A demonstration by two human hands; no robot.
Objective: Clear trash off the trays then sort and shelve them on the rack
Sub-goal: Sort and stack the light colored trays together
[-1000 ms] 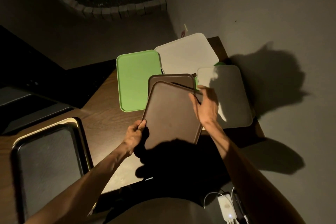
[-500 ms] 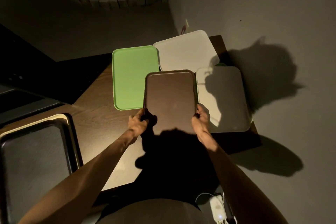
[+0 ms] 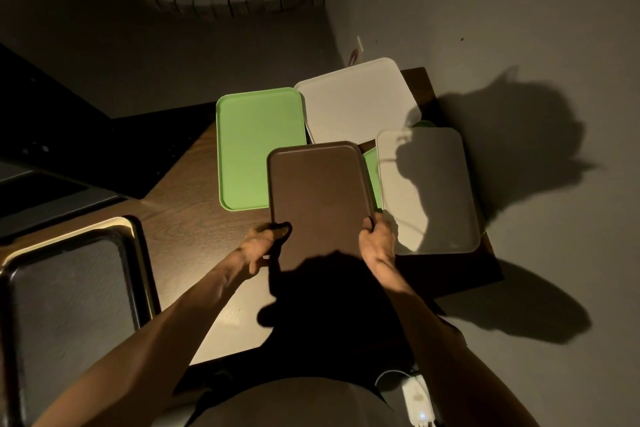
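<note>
A brown tray [image 3: 320, 194] is held over the wooden table [image 3: 194, 218], bottom side up as far as I can tell. My left hand [image 3: 265, 243] grips its near left edge and my right hand [image 3: 377, 239] grips its near right edge. A green tray [image 3: 254, 146] lies to the left behind it. One white tray [image 3: 356, 100] lies at the back and another white tray [image 3: 429, 187] lies to the right. A strip of a second green tray [image 3: 372, 170] shows under the right white one.
A large black tray with a pale rim [image 3: 69, 298] sits at the near left. A grey wall [image 3: 519, 28] runs along the table's right side. A white charger with cables [image 3: 419, 399] lies on the floor by my body. Dim light casts heavy shadows.
The brown tray was tilted above a second brown tray; it now lies square between both hands. My right hand slid from its far right edge to the near right edge.
</note>
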